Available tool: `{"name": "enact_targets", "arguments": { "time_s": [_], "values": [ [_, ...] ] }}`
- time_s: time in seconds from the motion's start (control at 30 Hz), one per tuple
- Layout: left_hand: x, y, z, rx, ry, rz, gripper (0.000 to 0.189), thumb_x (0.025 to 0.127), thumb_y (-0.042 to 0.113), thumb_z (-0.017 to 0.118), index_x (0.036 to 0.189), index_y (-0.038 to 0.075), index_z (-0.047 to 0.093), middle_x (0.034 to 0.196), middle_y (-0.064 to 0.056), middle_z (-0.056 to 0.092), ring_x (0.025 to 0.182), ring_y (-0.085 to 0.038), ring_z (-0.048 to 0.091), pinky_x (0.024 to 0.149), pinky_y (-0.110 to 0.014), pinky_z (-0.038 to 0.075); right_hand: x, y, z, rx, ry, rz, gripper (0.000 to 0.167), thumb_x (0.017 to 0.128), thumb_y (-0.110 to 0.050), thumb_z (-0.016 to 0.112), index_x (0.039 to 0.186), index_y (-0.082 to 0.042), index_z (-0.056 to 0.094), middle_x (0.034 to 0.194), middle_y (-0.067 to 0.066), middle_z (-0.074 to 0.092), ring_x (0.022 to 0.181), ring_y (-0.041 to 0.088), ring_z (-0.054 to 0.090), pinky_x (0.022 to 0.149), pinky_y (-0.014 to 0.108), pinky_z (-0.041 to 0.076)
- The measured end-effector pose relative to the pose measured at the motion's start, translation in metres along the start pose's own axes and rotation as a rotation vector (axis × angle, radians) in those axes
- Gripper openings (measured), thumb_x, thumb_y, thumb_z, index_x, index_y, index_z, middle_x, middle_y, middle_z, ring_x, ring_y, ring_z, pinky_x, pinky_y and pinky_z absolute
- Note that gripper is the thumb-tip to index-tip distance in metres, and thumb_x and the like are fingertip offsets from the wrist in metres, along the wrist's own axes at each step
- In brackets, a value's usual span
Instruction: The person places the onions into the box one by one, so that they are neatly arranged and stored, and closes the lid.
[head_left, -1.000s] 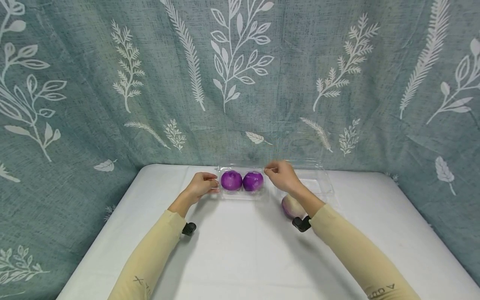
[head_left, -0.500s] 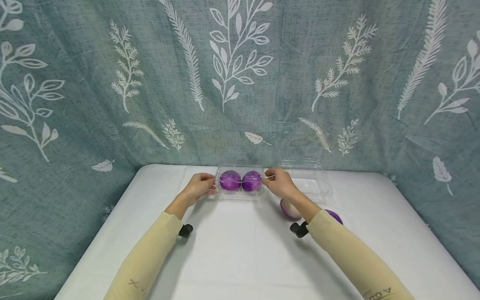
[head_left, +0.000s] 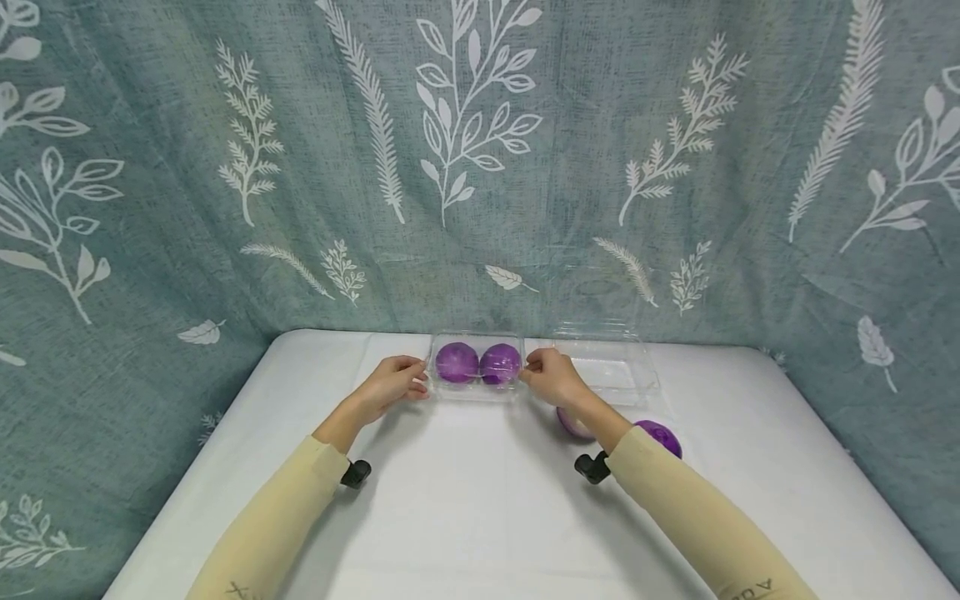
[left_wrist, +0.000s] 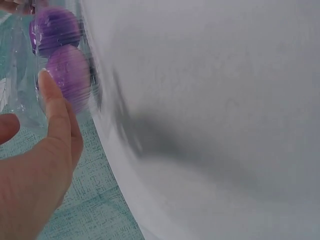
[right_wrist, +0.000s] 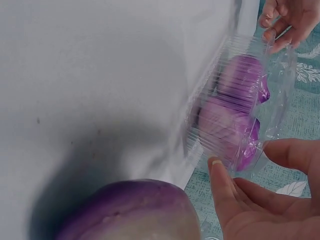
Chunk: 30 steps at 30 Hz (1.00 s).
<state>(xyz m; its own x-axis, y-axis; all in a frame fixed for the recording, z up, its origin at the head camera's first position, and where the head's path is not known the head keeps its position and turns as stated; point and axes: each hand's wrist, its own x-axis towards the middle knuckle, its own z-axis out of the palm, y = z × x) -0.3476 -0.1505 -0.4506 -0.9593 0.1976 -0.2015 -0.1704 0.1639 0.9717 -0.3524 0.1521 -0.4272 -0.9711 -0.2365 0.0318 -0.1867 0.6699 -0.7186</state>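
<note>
A clear plastic clamshell container (head_left: 472,395) at the back middle of the table holds two round purple vegetables (head_left: 457,363), which look like red onions. Its lid now lies over them. At the container's left end, my left hand (head_left: 392,385) touches the side with extended fingers, the thumb apart in the left wrist view. My right hand (head_left: 557,380) grips the right end; the right wrist view shows the thumb (right_wrist: 287,151) at the lid's rim and the index finger (right_wrist: 223,187) at the opposite side.
A second clear container (head_left: 611,373) stands with its lid raised to the right. A purple and cream round vegetable (right_wrist: 145,212) lies below the right wrist. Another purple one (head_left: 660,437) sits beside the right sleeve. A patterned curtain (head_left: 465,275) hangs behind the table.
The lid of the left container has come down over the purple vegetables, both hands lowering with it. The right hand has dropped slightly towards the near side; the container has stayed about in place.
</note>
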Motion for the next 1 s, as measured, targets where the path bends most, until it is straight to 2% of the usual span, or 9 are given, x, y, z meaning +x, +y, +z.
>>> {"name": "enact_targets", "arguments": {
  "time_s": [0.17, 0.43, 0.57, 0.73, 0.87, 1.0],
  "values": [
    [-0.001, -0.002, 0.003, -0.036, -0.007, 0.011, 0.047, 0.110, 0.013, 0.045, 0.148, -0.013, 0.037, 0.138, -0.033, 0.048, 0.110, -0.036, 0.061, 0.087, -0.030, 0.061, 0.000, 0.001, 0.002, -0.020, -0.002, -0.004, 0.046, 0.096, -0.010, 0.061, 0.132, 0.018, 0.055, 0.115, 0.025, 0.071, 0.108, 0.037, 0.068, 0.095, 0.045, 0.059],
    [0.001, -0.005, 0.007, -0.026, -0.005, 0.031, 0.044, 0.105, 0.004, 0.044, 0.145, -0.014, 0.040, 0.134, -0.033, 0.051, 0.094, -0.022, 0.063, 0.085, -0.029, 0.062, -0.002, 0.002, 0.004, -0.021, -0.035, 0.007, 0.048, 0.095, -0.009, 0.059, 0.134, 0.018, 0.052, 0.105, 0.022, 0.075, 0.092, 0.030, 0.074, 0.091, 0.045, 0.061],
    [0.002, -0.005, 0.008, -0.036, -0.008, 0.027, 0.044, 0.105, 0.003, 0.044, 0.146, -0.013, 0.039, 0.131, -0.034, 0.051, 0.095, -0.025, 0.063, 0.084, -0.030, 0.062, -0.003, 0.001, 0.005, -0.008, -0.050, 0.008, 0.048, 0.096, -0.008, 0.058, 0.134, 0.019, 0.051, 0.102, 0.023, 0.075, 0.088, 0.030, 0.074, 0.091, 0.046, 0.060],
    [0.001, -0.005, 0.009, -0.060, -0.029, 0.015, 0.045, 0.107, 0.004, 0.041, 0.149, -0.011, 0.033, 0.126, -0.035, 0.052, 0.096, -0.028, 0.065, 0.085, -0.034, 0.063, -0.004, 0.000, 0.007, 0.050, -0.081, 0.023, 0.046, 0.100, -0.005, 0.055, 0.136, 0.022, 0.047, 0.096, 0.023, 0.075, 0.086, 0.035, 0.075, 0.083, 0.042, 0.063],
    [-0.001, -0.004, 0.009, -0.071, -0.045, 0.005, 0.047, 0.108, 0.005, 0.040, 0.153, -0.007, 0.028, 0.120, -0.031, 0.055, 0.095, -0.028, 0.065, 0.087, -0.037, 0.063, -0.003, 0.000, 0.010, 0.112, -0.098, 0.056, 0.046, 0.102, -0.004, 0.053, 0.138, 0.022, 0.043, 0.092, 0.022, 0.074, 0.083, 0.036, 0.074, 0.077, 0.040, 0.065],
    [-0.002, -0.002, 0.010, -0.070, -0.049, 0.006, 0.046, 0.108, 0.003, 0.040, 0.152, -0.006, 0.029, 0.110, -0.024, 0.059, 0.092, -0.027, 0.065, 0.089, -0.040, 0.062, -0.001, 0.002, 0.011, 0.131, -0.098, 0.071, 0.045, 0.102, -0.003, 0.052, 0.138, 0.022, 0.043, 0.093, 0.024, 0.073, 0.077, 0.031, 0.073, 0.072, 0.037, 0.065]
  ]
}}
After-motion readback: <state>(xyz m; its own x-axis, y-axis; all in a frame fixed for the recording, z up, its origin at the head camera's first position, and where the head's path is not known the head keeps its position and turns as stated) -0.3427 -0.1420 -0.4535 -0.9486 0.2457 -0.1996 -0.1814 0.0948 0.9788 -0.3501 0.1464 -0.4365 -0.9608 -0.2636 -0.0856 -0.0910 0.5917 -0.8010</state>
